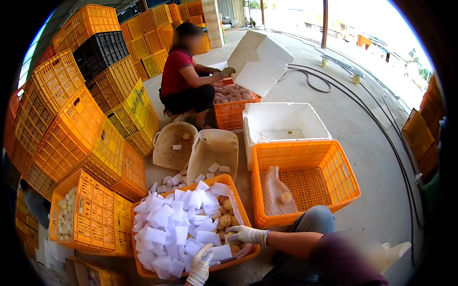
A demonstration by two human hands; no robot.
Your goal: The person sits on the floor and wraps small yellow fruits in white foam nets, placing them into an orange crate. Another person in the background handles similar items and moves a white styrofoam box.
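R hand [247, 234] is at the R side of the orange tub [248, 254], fingers curled over a pale round fruit [232, 237]; can't tell if it's gripped. More fruit [225, 220] lies just beyond the fingertips. L hand [200, 267] is at the tub's near edge, thumb & fingers apart w/ a white foam sleeve [222, 252] at the gap; can't tell if it's pinched. Both hands wear striped gloves.

Tub sits on a grey concrete floor [377, 200] in a big open shed, bright outdoors at upper R past a dark post [325, 24]. Black hoses [365, 97] curve across the floor on the R.

Heap of foam sleeves [164, 214] fills most of the tub, hiding whatever's under it on the L. Person's knee [317, 218] is btwn R forearm & an orange crate [286, 219] w/ a net sheet [274, 190] + one fruit inside. Beyond it: white foam box [286, 117], open. Two beige baskets [215, 148] behind the tub, w/ a few bits of foam. Stacked crates [78, 119] wall off the L side. Farther back, a co-worker [183, 76] squats at a crate of reddish round things [231, 94], hand on a tilted foam box [260, 62].
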